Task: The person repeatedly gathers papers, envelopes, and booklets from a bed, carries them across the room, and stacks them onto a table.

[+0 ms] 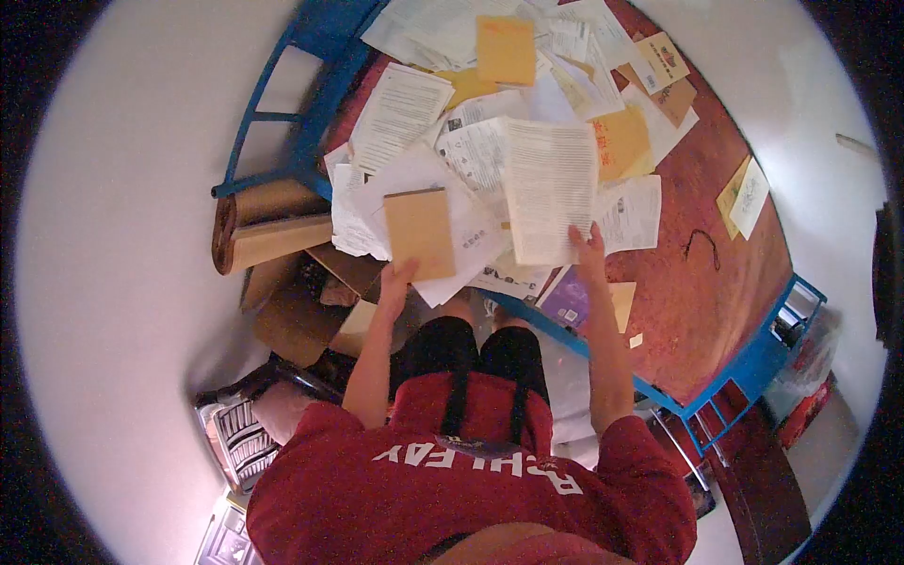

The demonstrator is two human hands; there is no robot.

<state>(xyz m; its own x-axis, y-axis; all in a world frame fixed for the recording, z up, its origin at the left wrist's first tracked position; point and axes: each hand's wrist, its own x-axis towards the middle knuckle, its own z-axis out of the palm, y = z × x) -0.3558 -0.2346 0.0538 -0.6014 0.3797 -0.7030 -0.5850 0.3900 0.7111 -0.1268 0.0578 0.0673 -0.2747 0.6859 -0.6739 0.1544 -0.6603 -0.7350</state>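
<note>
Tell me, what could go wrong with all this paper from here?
The right hand holds the sheet near one lower corner, so it might bend or crease.
The papers overlap loosely, so shifting one could drag others.
The purple item lies near the blue edge, by the right forearm, which might knock it off.

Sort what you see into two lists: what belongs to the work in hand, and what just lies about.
Likely part of the work:
brown packet, in the left hand
printed sheet, in the right hand
loose papers on the table

Probably just lying about:
dark cord
cardboard
plastic bag
</note>
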